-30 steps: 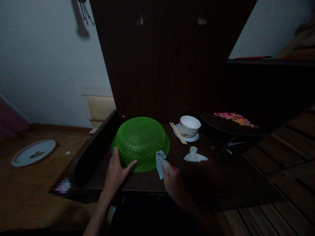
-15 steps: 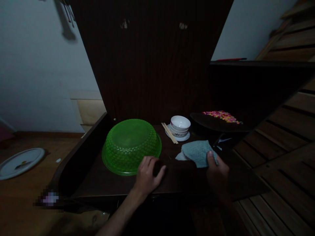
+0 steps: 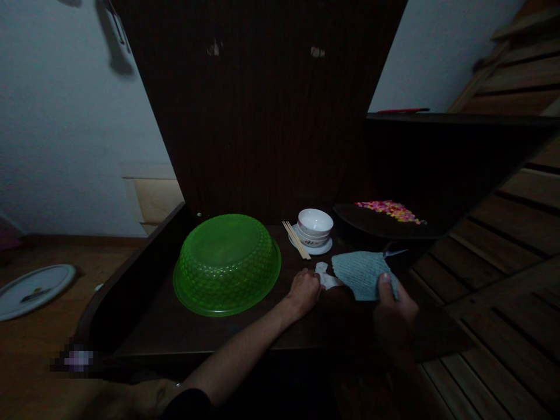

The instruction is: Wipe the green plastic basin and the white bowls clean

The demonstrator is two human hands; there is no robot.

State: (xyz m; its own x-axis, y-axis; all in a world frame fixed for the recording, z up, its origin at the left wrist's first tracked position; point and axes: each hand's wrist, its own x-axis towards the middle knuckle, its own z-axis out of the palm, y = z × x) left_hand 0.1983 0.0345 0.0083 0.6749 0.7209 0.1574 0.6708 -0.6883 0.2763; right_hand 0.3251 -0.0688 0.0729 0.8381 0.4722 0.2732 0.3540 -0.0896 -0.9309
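My left hand is low over the dark tabletop, its fingers closed on the near edge of a crumpled white tissue. In my right hand is a light blue-green ribbed cloth, pinched at its right end between thumb and fingers. The cloth hangs just right of the tissue. Left of my hands a green plastic basin lies upside down. Behind the tissue stands a stack of white bowls on a white saucer, with wooden chopsticks resting against the saucer's left side.
A dark raised board at the back right bears many small pink and yellow pieces. A raised side panel borders the tabletop on the left. Wooden slats stand at the right. A white round lid-like thing lies at the far left.
My left hand has moved right, away from the basin's rim, and closed on the tissue. The cloth in my right hand has shifted slightly right, uncovering more of the tissue.
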